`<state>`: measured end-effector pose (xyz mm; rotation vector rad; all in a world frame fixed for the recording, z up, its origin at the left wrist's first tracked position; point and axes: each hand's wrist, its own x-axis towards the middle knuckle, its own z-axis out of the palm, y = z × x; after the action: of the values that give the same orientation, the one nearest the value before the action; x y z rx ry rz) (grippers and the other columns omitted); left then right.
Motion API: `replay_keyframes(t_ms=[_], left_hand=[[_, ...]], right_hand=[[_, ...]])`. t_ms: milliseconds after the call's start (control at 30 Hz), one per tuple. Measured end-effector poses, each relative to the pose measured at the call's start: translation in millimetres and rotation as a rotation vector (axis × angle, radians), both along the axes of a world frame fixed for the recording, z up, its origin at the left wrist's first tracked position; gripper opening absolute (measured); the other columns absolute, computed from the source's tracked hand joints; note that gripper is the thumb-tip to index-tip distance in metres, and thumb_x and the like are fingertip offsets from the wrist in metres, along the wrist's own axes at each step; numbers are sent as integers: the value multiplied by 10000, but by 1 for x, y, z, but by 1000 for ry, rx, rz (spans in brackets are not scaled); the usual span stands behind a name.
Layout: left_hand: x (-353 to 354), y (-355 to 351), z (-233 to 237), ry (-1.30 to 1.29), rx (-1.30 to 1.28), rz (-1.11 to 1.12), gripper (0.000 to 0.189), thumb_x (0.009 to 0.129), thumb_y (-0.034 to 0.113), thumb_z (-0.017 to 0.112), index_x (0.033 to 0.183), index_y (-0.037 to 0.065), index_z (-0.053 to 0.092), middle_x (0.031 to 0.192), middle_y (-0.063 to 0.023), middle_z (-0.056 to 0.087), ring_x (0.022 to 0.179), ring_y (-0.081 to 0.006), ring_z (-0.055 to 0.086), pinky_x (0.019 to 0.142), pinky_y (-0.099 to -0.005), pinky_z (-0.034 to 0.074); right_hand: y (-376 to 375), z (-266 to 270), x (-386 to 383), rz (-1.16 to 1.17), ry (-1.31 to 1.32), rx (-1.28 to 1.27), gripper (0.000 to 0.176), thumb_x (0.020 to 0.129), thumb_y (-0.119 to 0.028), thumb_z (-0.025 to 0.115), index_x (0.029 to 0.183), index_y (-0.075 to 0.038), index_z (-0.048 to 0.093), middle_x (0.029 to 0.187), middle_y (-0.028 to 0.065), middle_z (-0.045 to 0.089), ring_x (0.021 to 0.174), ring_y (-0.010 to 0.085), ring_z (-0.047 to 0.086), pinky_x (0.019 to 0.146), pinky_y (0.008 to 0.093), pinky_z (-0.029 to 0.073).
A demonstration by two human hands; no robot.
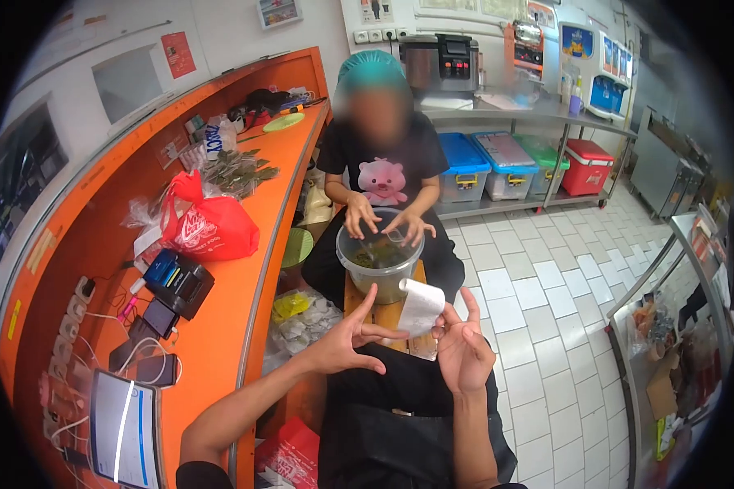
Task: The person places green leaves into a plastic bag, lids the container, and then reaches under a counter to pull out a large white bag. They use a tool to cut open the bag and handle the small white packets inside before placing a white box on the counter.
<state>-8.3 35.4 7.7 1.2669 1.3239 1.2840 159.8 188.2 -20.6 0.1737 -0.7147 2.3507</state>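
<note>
A white, curled slip of paper (422,306) hangs between my two hands, above my lap. My right hand (463,349) pinches its right edge, with some fingers raised. My left hand (356,336) is spread open, palm toward the paper, its fingers close to the paper's left edge. Beyond them, a clear plastic tub (379,273) with dark greenish contents stands on a wooden bench (390,314). A seated person in a teal hair cover (370,72) holds both hands over the tub's opening.
An orange counter (245,285) on the left bears a red bag (212,228), dried leaves (238,173), a black printer (179,283) and a tablet (125,428). Blue-lidded boxes (465,175) and a red cooler (585,167) stand behind. A metal rack (628,359) is at right.
</note>
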Motion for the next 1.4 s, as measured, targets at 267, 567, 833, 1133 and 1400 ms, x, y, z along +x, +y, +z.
replay_keyframes(t_ms=[267, 567, 833, 1133, 1400], left_hand=[[12, -7, -9, -421, 29, -37, 1002, 927, 450, 623, 1550, 114, -87, 1455, -202, 437, 1348, -268, 449, 1043, -350, 400], [38, -7, 3, -271, -18, 109, 738, 898, 92, 692, 1464, 16, 225, 1275, -172, 600, 1074, -176, 642, 904, -279, 525], [24, -6, -11, 127, 116, 306, 649, 810, -2, 759, 1330, 11, 372, 1035, -125, 664, 983, -165, 653, 845, -293, 548], [28, -4, -16, -142, 10, 424, 405, 809, 38, 775, 1125, 45, 522, 982, -72, 654, 867, -136, 664, 752, -261, 547], [31, -18, -11, -47, 252, 238, 191, 801, -23, 719, 804, 80, 558, 830, -30, 632, 771, -119, 581, 742, -270, 443]], right_hand=[[-32, 14, 26, -139, -238, 432, 736, 896, -44, 593, 1443, -109, 106, 1154, 128, 585, 1013, 151, 527, 910, 296, 422], [-49, 8, 43, -208, -523, 800, 683, 886, -121, 677, 1395, -33, 229, 1103, 92, 608, 1008, 170, 584, 904, 331, 437], [-49, -19, 25, -166, -433, 800, 553, 846, -251, 722, 1323, -51, 526, 1502, 96, 195, 1257, 241, 459, 1009, 385, 378], [-43, -24, 15, 38, -144, 213, 766, 809, -217, 594, 1469, -83, 227, 1303, 200, 533, 1083, 253, 540, 945, 361, 385], [-18, -33, 11, 422, 148, -300, 663, 840, -272, 559, 1433, -95, 319, 1205, 230, 569, 938, 249, 520, 871, 361, 385]])
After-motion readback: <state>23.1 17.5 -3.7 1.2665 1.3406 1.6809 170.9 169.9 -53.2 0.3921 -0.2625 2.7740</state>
